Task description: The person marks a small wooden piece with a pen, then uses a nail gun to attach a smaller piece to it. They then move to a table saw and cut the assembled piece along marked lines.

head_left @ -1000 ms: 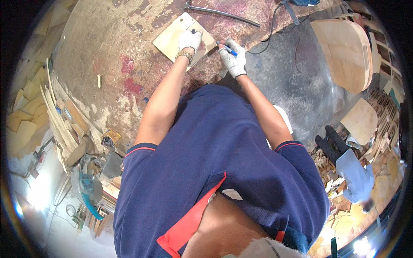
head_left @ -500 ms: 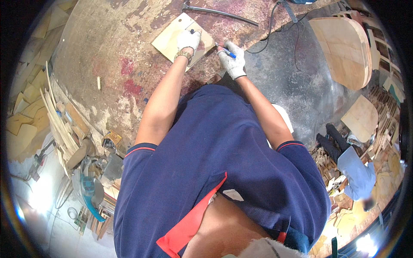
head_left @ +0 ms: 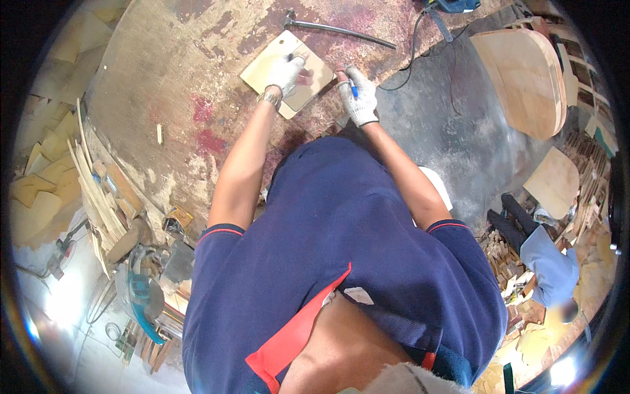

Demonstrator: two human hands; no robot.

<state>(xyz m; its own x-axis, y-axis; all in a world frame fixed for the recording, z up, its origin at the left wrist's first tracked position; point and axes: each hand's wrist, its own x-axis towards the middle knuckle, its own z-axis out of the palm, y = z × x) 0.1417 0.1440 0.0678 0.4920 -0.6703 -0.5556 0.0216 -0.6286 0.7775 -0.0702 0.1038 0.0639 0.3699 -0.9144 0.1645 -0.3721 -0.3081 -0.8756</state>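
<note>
A pale, flat square wooden board point(head_left: 266, 70) with a small hole near its far corner lies on the stained work surface. My left hand point(head_left: 286, 73), in a white glove with bare fingertips, rests over the middle of the board with thumb and fingers apart. A small dark mark shows at its fingers, too blurred to name. Just off the board's right corner, my right hand point(head_left: 359, 98), gloved likewise, is closed round a blue pen point(head_left: 354, 88). Beyond the board lies a dark hammer-like tool point(head_left: 341, 33) with a long thin handle.
A blue power tool point(head_left: 459, 5) with a black cord sits at the far right. Stacked curved wooden panels point(head_left: 522, 82) stand right of the dark metal sheet point(head_left: 426, 125). Wood strips point(head_left: 98, 197) and a teal saw point(head_left: 140, 295) are at left; another person point(head_left: 551, 262) is at lower right.
My left hand has slid left over the board, its thumb now showing apart from the fingers. My right hand has turned more upright, drawing slightly off the board's corner. The whole view shifted slightly.
</note>
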